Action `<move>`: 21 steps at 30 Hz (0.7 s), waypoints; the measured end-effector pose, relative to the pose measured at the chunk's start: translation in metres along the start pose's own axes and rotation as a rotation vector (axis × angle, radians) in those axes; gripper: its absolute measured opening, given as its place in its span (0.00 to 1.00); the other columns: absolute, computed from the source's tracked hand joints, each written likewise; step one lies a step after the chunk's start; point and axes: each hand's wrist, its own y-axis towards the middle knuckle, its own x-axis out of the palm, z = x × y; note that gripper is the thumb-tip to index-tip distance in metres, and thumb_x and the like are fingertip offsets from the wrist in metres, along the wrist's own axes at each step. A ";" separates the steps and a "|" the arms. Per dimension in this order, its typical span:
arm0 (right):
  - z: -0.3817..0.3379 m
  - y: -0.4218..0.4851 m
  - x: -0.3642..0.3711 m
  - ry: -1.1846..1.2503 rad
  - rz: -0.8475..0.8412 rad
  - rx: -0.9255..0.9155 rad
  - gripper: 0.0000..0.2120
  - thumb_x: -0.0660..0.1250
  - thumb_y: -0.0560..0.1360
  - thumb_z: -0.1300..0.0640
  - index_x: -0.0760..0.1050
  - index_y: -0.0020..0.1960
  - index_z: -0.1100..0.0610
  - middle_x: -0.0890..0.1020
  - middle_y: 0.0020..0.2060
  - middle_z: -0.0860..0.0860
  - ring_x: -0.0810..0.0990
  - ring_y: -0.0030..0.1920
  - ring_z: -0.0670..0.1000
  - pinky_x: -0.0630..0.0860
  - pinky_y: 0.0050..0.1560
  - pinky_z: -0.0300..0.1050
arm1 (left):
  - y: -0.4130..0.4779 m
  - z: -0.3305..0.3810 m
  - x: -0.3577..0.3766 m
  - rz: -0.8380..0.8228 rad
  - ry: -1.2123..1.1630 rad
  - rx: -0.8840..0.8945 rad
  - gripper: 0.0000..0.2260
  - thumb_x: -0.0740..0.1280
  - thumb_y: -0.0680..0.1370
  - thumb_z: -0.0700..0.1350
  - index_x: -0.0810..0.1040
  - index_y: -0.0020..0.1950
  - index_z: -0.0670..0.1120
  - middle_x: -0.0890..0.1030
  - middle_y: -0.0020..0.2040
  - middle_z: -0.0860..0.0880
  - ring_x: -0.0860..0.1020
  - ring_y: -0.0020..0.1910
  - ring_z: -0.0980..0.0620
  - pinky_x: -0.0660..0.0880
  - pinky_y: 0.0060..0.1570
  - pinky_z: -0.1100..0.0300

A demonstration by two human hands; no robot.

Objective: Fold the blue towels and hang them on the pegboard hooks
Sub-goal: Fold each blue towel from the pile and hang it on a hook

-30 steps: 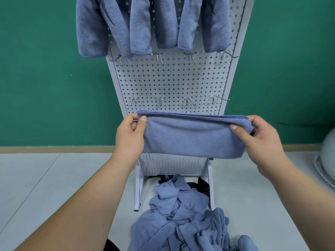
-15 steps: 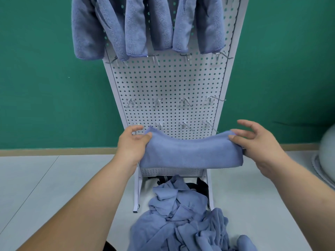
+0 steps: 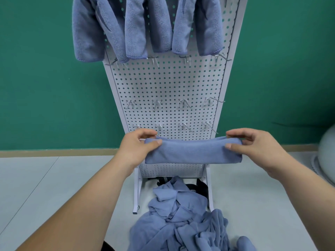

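A folded blue towel [image 3: 192, 151] was held level in front of the lower part of the white pegboard [image 3: 166, 84], stretched between two bare hands. Its left end was pinched by the left grip [image 3: 137, 144], with the thumb laid on the near face and the fingers curled over the top edge. Its right end was pinched in the same way by the right grip [image 3: 257, 145]. The towel's top edge was seen just below the lowest row of hooks [image 3: 185, 126]; whether any hook was touched could not be told. A second bare row of hooks was seen higher up. Hung towels [image 3: 155, 24] were draped side by side across the top of the board. A heap of unfolded towels [image 3: 181, 223] was left on the pale floor [image 3: 54, 187] at the foot of the board's stand. A green wall [image 3: 45, 69] was seen behind, and a pale rounded object [image 3: 328, 151] was cut off at the right edge.
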 end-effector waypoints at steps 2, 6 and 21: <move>0.001 -0.001 -0.003 -0.248 -0.016 -0.034 0.21 0.84 0.67 0.60 0.85 0.56 0.44 0.87 0.50 0.40 0.86 0.52 0.47 0.82 0.55 0.46 | 0.001 -0.004 -0.002 -0.080 0.232 0.059 0.17 0.82 0.72 0.44 0.85 0.57 0.57 0.83 0.56 0.59 0.82 0.52 0.54 0.79 0.52 0.61; 0.003 -0.003 0.001 -0.641 0.053 -0.187 0.16 0.80 0.72 0.57 0.83 0.52 0.39 0.83 0.48 0.36 0.80 0.48 0.42 0.73 0.47 0.37 | 0.002 -0.005 0.002 -0.070 0.670 0.190 0.12 0.76 0.77 0.44 0.84 0.58 0.56 0.79 0.54 0.56 0.77 0.52 0.54 0.70 0.48 0.63; -0.008 -0.006 -0.010 0.018 0.037 0.023 0.08 0.80 0.74 0.57 0.86 0.53 0.54 0.90 0.46 0.51 0.89 0.50 0.55 0.83 0.57 0.51 | 0.011 -0.009 -0.003 0.027 0.290 0.044 0.14 0.67 0.83 0.57 0.76 0.47 0.48 0.75 0.36 0.42 0.75 0.35 0.47 0.77 0.37 0.50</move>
